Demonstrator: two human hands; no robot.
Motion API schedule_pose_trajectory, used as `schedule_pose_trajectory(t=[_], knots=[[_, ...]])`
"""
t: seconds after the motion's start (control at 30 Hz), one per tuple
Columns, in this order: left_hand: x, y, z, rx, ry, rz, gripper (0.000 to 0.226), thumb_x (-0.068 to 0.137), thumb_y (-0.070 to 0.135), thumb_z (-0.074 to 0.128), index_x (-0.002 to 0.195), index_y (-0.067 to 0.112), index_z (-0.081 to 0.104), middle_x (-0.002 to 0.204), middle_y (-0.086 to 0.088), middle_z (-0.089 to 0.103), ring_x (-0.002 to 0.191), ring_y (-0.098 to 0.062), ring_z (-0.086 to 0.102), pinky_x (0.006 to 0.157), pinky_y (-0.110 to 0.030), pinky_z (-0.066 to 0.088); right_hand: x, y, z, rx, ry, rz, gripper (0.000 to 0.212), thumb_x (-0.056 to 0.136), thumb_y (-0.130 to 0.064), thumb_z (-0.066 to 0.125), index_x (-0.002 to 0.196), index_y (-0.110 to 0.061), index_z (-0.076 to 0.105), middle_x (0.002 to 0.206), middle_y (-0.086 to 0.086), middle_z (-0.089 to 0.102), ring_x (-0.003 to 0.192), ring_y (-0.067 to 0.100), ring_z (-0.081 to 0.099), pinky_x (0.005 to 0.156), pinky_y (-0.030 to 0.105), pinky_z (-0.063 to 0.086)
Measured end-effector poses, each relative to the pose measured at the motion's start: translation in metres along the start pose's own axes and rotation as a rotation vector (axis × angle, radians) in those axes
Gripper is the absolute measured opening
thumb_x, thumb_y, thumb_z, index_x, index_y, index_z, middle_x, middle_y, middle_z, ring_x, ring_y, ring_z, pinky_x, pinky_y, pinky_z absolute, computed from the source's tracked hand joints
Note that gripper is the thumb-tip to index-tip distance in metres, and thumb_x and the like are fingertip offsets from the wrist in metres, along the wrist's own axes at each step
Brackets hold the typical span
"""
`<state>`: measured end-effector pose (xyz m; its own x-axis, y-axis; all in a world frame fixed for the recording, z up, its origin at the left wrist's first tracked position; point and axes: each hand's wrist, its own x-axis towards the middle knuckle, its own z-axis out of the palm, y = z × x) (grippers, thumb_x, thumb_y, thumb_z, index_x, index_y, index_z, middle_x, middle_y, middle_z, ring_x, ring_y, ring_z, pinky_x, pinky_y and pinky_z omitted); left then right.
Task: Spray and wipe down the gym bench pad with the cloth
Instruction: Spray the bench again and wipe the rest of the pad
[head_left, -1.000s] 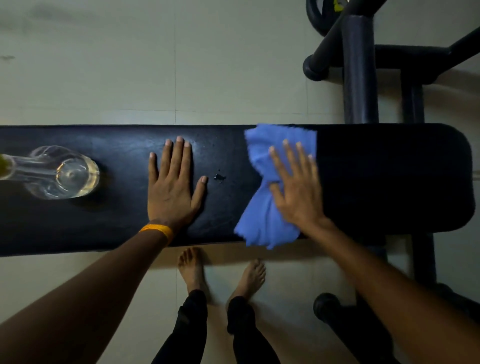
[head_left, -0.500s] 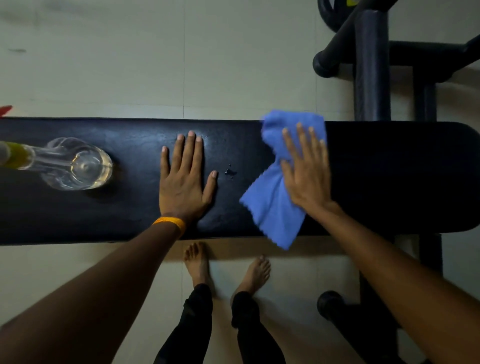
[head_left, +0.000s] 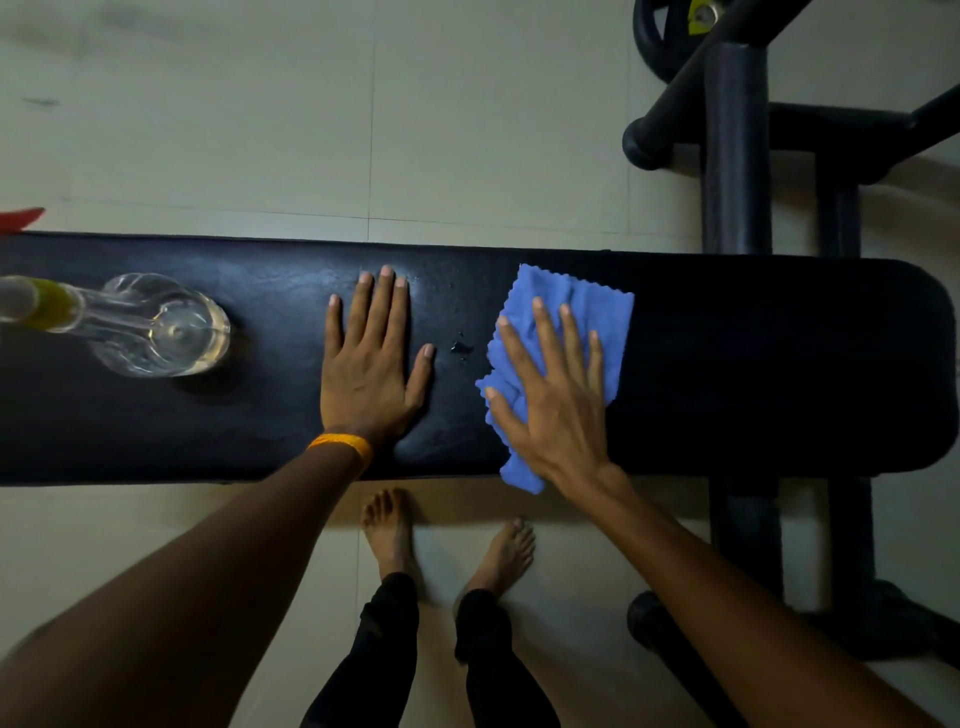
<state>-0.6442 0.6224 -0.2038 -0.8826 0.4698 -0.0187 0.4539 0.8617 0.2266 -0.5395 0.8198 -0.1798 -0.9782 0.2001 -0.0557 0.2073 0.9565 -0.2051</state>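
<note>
A long black bench pad (head_left: 753, 364) runs across the view. My right hand (head_left: 550, 395) lies flat with spread fingers on a crumpled blue cloth (head_left: 605, 317), pressing it to the pad right of centre. My left hand (head_left: 371, 364) rests flat and bare on the pad beside it, an orange band on its wrist. A small wet spot (head_left: 460, 347) sits between the two hands. A clear spray bottle (head_left: 156, 325) with a yellow collar stands on the pad at the left.
Black gym machine frame (head_left: 735, 150) stands behind and under the bench's right end. My bare feet (head_left: 389, 530) stand on the pale tiled floor at the near edge. A red object (head_left: 21, 218) peeks in at far left.
My right hand has drawn the cloth back from the far edge toward the near edge, and the cloth has flattened out. My left hand stays planted.
</note>
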Motion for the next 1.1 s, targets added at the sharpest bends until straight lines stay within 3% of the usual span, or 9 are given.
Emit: schedule_pose_trajectory(t=[0.17, 0.33, 0.43, 0.53, 0.67, 0.8, 0.9, 1.0, 1.1], knots=[[0.0, -0.001, 0.001, 0.005, -0.001, 0.005, 0.073, 0.103, 0.047, 0.034, 0.162, 0.007, 0.017, 0.171, -0.011, 0.012, 0.159, -0.026, 0.005, 0.127, -0.055, 0.008, 0.043, 0.032, 0.011, -0.076, 0.008, 0.024, 0.063, 0.102, -0.059, 0.031, 0.16, -0.034, 0.024, 0.169, 0.002, 0.017, 0.157, 0.027, 0.011, 0.124, 0.059, 0.009], [0.001, -0.001, 0.002, 0.017, -0.008, 0.003, 0.073, 0.103, 0.047, 0.032, 0.163, 0.009, 0.015, 0.171, -0.01, 0.011, 0.159, -0.026, 0.004, 0.127, -0.054, 0.007, 0.057, 0.001, 0.015, -0.017, 0.178, 0.51, 0.066, 0.099, -0.056, 0.033, 0.159, -0.027, 0.03, 0.168, 0.007, 0.022, 0.155, 0.032, 0.017, 0.123, 0.06, 0.014], [-0.001, -0.003, 0.003, 0.0, -0.003, 0.006, 0.073, 0.102, 0.046, 0.033, 0.162, 0.008, 0.017, 0.171, -0.011, 0.012, 0.159, -0.026, 0.005, 0.127, -0.054, 0.007, 0.003, -0.029, 0.021, -0.013, 0.032, 0.004, 0.062, 0.103, -0.05, 0.035, 0.159, -0.023, 0.03, 0.168, 0.006, 0.021, 0.156, 0.03, 0.015, 0.125, 0.057, 0.013], [0.0, -0.003, 0.002, 0.0, -0.009, 0.003, 0.073, 0.102, 0.046, 0.033, 0.162, 0.008, 0.017, 0.171, -0.011, 0.012, 0.159, -0.026, 0.006, 0.127, -0.054, 0.008, 0.01, 0.036, 0.007, -0.039, -0.045, -0.365, 0.06, 0.104, -0.048, 0.036, 0.158, -0.024, 0.031, 0.167, 0.007, 0.024, 0.156, 0.028, 0.018, 0.123, 0.055, 0.02], [0.0, -0.002, 0.002, 0.018, -0.026, 0.002, 0.074, 0.103, 0.048, 0.03, 0.163, 0.009, 0.012, 0.171, -0.01, 0.008, 0.159, -0.026, 0.002, 0.128, -0.054, 0.006, 0.044, 0.109, -0.005, -0.087, 0.055, 0.19, 0.061, 0.104, -0.052, 0.029, 0.159, -0.027, 0.027, 0.167, 0.008, 0.024, 0.156, 0.029, 0.017, 0.125, 0.053, 0.015], [0.001, -0.002, 0.002, 0.012, -0.019, -0.002, 0.073, 0.102, 0.046, 0.032, 0.163, 0.009, 0.015, 0.171, -0.01, 0.01, 0.159, -0.026, 0.004, 0.127, -0.054, 0.007, 0.048, 0.027, 0.015, -0.004, 0.277, 0.64, 0.06, 0.099, -0.051, 0.041, 0.154, -0.026, 0.042, 0.163, 0.01, 0.033, 0.152, 0.034, 0.027, 0.122, 0.059, 0.02], [0.0, -0.003, 0.003, 0.007, -0.006, 0.009, 0.072, 0.101, 0.044, 0.034, 0.162, 0.008, 0.019, 0.171, -0.011, 0.014, 0.159, -0.027, 0.007, 0.127, -0.054, 0.008, 0.027, -0.03, 0.024, -0.024, 0.117, 0.226, 0.06, 0.102, -0.051, 0.037, 0.157, -0.027, 0.034, 0.167, 0.006, 0.024, 0.155, 0.03, 0.019, 0.126, 0.052, 0.012], [0.0, -0.002, 0.003, 0.003, -0.005, 0.009, 0.072, 0.102, 0.044, 0.034, 0.162, 0.008, 0.019, 0.171, -0.011, 0.014, 0.159, -0.026, 0.007, 0.127, -0.054, 0.007, 0.039, 0.019, 0.012, -0.056, 0.005, -0.184, 0.06, 0.104, -0.053, 0.029, 0.158, -0.026, 0.031, 0.167, 0.003, 0.023, 0.156, 0.027, 0.017, 0.126, 0.052, 0.014], [0.0, -0.002, 0.003, 0.014, -0.013, 0.007, 0.072, 0.102, 0.045, 0.033, 0.162, 0.008, 0.017, 0.171, -0.01, 0.012, 0.159, -0.026, 0.005, 0.128, -0.053, 0.007, 0.071, 0.053, 0.009, -0.061, 0.052, 0.125, 0.061, 0.103, -0.053, 0.028, 0.157, -0.026, 0.033, 0.166, 0.006, 0.028, 0.155, 0.028, 0.02, 0.126, 0.051, 0.013]])
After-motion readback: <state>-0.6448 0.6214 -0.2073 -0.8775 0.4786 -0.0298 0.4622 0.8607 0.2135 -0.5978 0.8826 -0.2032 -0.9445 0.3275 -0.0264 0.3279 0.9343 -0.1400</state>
